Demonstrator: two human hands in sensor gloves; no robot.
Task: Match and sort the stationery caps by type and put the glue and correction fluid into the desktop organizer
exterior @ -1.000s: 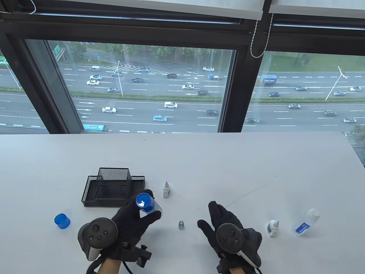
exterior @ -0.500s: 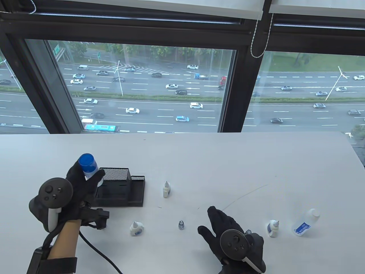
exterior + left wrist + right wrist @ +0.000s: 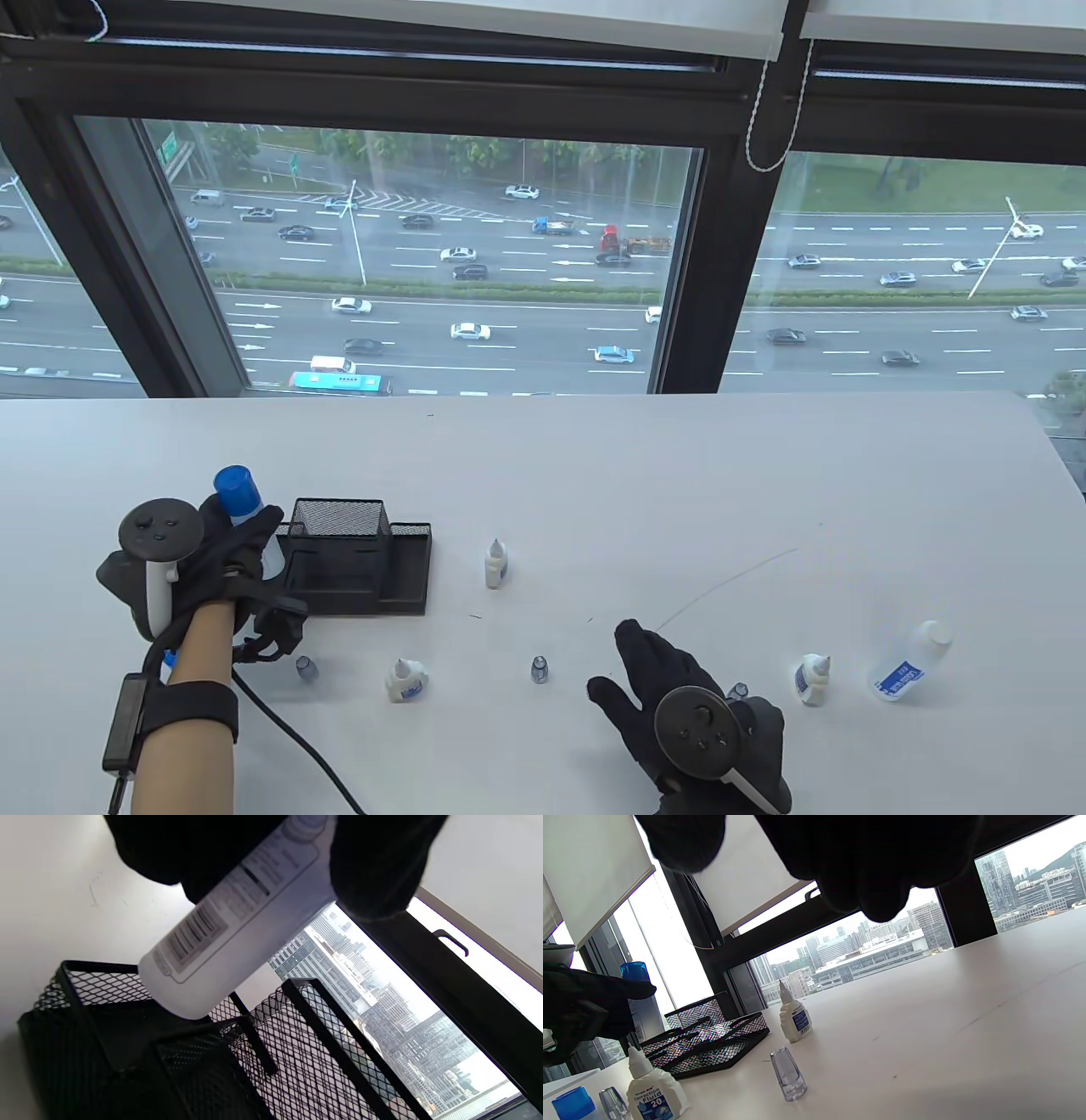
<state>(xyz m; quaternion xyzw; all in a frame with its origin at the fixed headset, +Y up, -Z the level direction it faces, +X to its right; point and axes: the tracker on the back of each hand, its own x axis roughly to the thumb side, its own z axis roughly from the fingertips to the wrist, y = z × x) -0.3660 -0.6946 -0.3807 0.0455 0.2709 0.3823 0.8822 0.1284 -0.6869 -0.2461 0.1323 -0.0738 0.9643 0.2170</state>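
My left hand [image 3: 251, 533] grips a glue bottle [image 3: 242, 501] with a blue cap, holding it upright at the left end of the black mesh organizer [image 3: 399, 569]. In the left wrist view the glue bottle's [image 3: 220, 938] base hangs just above the organizer's [image 3: 297, 1052] low left compartment. My right hand [image 3: 635, 658] lies flat and open on the table, holding nothing. Uncapped correction fluid bottles stand at the centre [image 3: 496, 564], front left [image 3: 405, 679] and right [image 3: 813, 679]. Clear caps [image 3: 540, 669] [image 3: 306, 669] stand on the table.
A second glue bottle [image 3: 909, 662] lies on its side at the far right. A loose blue cap [image 3: 572, 1105] sits front left, mostly hidden behind my left forearm in the table view. Another small clear cap [image 3: 736, 689] peeks out beside my right hand. A cable [image 3: 297, 747] trails from my left wrist.
My left hand has carried the blue-capped glue bottle from the front centre up and left to the organizer's left end, uncovering a correction fluid bottle and a clear cap. The right hand barely moved.
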